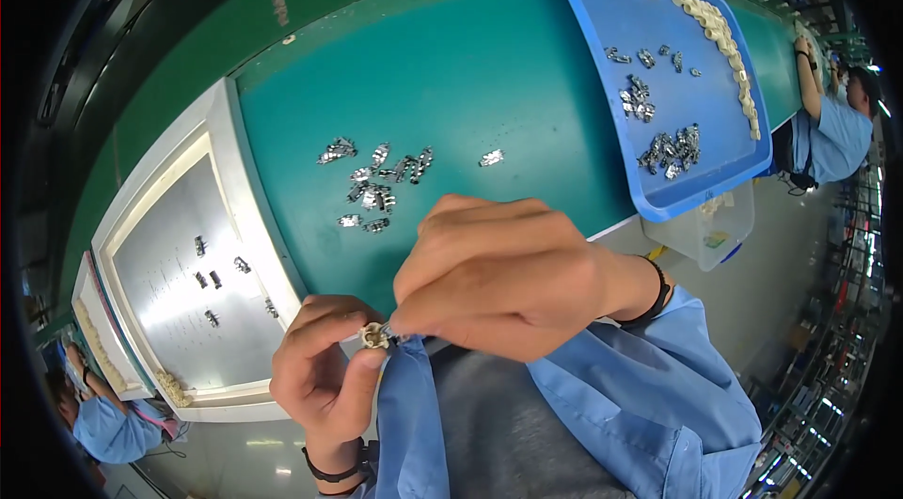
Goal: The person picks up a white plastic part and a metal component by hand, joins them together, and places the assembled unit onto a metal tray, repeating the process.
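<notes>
My left hand (320, 372) is closed, holding a small cream-coloured hollow round part (373, 336) between thumb and fingers. Over it, my right hand (503, 278) is closed in a pinch at the part's right side. A sliver of shiny metal shows at the right fingertips; its kind is too small and hidden to tell. Beyond my hands, several small silvery metal clip-like pieces (373, 196) lie loosely grouped on the green work surface (451, 57). One such metal piece (491, 158) lies apart, to the right of the group.
A blue tray (611, 113) at the right holds metal pieces and a row of cream parts (720, 33). Below it is a clear plastic bin (715, 231). At left, a white-framed metal panel (249, 189) carries several dark metal pieces. Co-workers sit at both far sides.
</notes>
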`<state>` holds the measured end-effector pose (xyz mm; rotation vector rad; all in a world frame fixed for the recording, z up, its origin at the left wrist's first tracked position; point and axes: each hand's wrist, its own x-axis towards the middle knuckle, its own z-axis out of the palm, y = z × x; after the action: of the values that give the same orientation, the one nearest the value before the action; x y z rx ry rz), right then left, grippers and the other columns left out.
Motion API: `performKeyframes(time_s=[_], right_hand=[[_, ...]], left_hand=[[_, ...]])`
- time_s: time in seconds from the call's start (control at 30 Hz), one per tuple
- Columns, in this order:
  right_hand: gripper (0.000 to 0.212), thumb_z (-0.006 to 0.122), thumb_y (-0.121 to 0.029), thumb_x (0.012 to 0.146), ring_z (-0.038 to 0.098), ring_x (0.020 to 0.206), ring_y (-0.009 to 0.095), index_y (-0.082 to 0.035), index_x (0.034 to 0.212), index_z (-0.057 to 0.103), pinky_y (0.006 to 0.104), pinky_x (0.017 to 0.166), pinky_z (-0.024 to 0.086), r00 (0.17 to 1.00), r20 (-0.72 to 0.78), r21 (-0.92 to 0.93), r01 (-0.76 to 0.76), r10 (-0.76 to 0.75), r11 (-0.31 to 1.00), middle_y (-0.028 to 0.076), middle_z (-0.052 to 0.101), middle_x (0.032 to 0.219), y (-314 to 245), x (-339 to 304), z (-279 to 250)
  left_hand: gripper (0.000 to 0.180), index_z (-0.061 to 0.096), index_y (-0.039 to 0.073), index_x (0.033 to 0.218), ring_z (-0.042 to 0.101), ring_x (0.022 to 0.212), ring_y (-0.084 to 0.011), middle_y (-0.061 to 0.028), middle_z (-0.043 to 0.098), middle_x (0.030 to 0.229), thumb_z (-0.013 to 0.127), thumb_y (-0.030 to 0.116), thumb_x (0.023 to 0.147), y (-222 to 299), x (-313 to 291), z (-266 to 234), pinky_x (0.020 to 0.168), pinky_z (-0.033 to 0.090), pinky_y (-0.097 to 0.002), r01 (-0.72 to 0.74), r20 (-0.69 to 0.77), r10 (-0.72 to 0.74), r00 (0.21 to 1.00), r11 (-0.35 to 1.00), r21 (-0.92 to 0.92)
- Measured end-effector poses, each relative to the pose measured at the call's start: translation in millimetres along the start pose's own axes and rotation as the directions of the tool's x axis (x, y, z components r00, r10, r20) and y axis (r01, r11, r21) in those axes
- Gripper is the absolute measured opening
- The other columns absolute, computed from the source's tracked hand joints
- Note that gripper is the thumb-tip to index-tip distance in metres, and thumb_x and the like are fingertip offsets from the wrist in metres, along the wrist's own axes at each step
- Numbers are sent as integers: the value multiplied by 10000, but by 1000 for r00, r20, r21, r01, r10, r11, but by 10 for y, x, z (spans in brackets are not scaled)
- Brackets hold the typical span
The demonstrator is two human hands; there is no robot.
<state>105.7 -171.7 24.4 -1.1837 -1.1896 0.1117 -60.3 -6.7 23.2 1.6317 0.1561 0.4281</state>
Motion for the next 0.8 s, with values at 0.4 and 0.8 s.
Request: performKeyframes(time_s=[0.4,0.8], right_hand=[[242,749,128,726,597,630,218,34,949,752,339,563,458,999,-42,-58,20,-23,998,116,684,868,-31,-82,3],[198,750,87,733,590,616,204,26,920,739,334,567,477,998,67,-149,-9,19,989,90,677,860,-67,-87,-36]], left_hand=[[279,674,-63,1126,661,835,-292,-189,700,980,769,29,880,-60,28,29,716,535,-369,-114,94,104,990,987,109],[288,687,-61,1105,665,864,-294,-187,708,968,802,32,857,-55,17,53,741,542,-374,-36,74,32,997,998,54]])
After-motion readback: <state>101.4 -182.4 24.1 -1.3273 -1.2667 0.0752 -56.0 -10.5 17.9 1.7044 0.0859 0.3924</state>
